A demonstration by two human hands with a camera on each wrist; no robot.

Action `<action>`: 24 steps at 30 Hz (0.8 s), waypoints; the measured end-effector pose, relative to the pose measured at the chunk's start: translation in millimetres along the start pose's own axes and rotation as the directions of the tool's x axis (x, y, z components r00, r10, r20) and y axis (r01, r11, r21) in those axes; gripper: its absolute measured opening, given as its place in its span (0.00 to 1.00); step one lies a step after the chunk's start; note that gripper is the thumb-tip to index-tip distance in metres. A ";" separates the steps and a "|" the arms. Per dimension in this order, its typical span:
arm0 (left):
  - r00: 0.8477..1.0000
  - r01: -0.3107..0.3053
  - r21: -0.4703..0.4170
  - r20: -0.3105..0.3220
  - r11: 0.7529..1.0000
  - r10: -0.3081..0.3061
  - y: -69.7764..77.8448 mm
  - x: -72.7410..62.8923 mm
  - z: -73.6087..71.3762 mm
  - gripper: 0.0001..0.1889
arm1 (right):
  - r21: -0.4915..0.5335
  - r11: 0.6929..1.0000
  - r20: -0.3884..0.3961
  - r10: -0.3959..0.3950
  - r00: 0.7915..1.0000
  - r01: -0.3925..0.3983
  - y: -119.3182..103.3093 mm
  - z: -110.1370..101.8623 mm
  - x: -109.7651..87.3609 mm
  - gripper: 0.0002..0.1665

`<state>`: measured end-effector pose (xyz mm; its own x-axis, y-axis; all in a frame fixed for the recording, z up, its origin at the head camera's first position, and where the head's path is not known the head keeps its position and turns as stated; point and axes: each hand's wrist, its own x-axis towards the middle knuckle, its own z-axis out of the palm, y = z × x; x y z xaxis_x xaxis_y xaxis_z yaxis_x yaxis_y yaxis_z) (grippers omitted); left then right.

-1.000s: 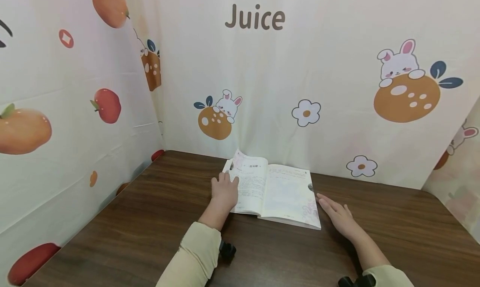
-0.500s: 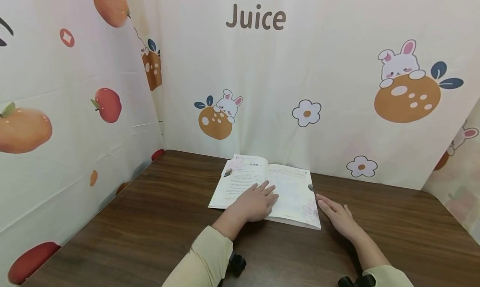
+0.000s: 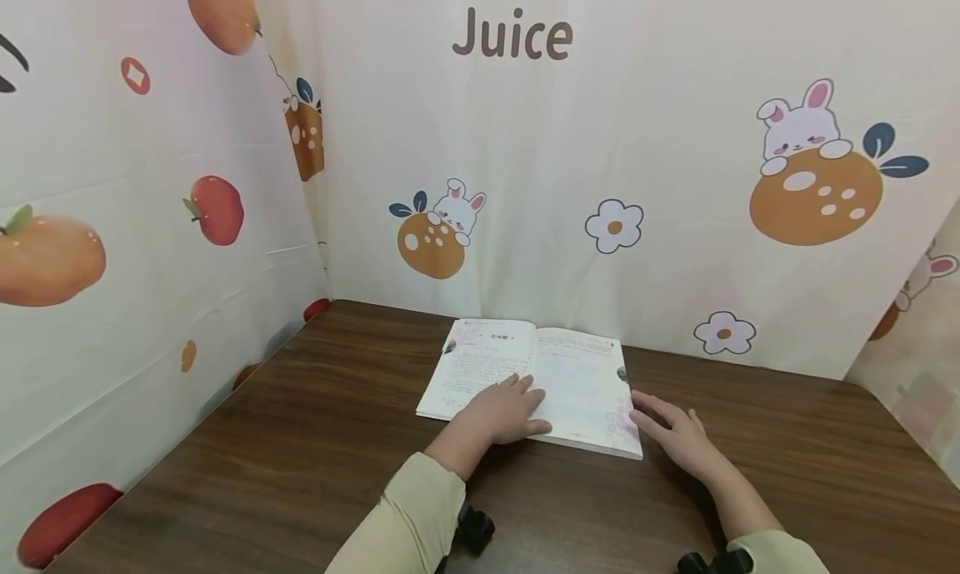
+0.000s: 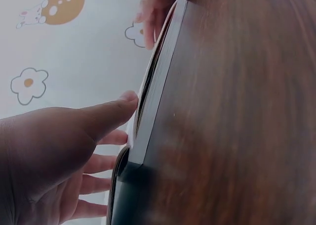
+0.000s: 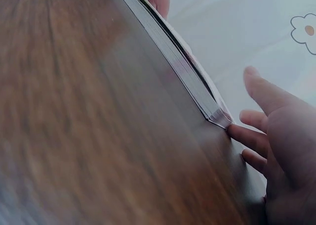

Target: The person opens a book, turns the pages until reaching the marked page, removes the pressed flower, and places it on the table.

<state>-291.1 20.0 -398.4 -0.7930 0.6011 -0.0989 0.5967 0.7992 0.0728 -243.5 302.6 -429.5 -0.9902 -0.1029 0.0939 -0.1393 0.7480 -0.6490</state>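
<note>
An open book lies on the brown wooden table, printed text on its left page and a mostly pale right page with a pink pattern low down. My left hand rests with spread, straight fingers across the lower inner part of the pages, near the spine. In the left wrist view the thumb of that hand touches the page near the book's lower edge. Beside the book's right edge is my right hand. The right wrist view shows its fingertips at the corner of the page block, thumb raised apart.
A pale curtain with printed fruit, rabbits and flowers stands right behind the table, and another printed sheet runs along the left side. Black wrist cameras sit at both sleeves.
My left hand has moved from the left page's outer side to the spine area. The lifted left page has settled flat. The right hand's thumb and fingers have shifted slightly at the book's edge.
</note>
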 end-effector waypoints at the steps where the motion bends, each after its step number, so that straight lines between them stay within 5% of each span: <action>1: 1.000 -0.001 -0.011 -0.001 1.000 0.001 0.2 0.1 -0.4 0.32 | -0.006 1.000 0.003 0.002 1.000 -0.002 0.2 -0.1 0.0 0.36; 11: 0.999 0.032 -0.108 -0.005 0.994 -0.033 8.2 -0.9 1.2 0.30 | -0.033 0.999 0.017 -0.008 1.000 0.008 2.3 -1.7 -0.8 0.37; 24: 0.999 0.032 -0.107 -0.012 0.994 -0.033 9.8 0.9 4.2 0.40 | -0.046 0.995 0.020 -0.091 0.996 0.092 7.8 -2.8 -0.6 0.38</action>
<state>-285.5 28.4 -401.9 -0.8137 0.5743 -0.0894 0.5547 0.8133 0.1756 -244.0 310.3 -432.5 -0.9733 -0.1837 0.1376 -0.2294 0.7649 -0.6019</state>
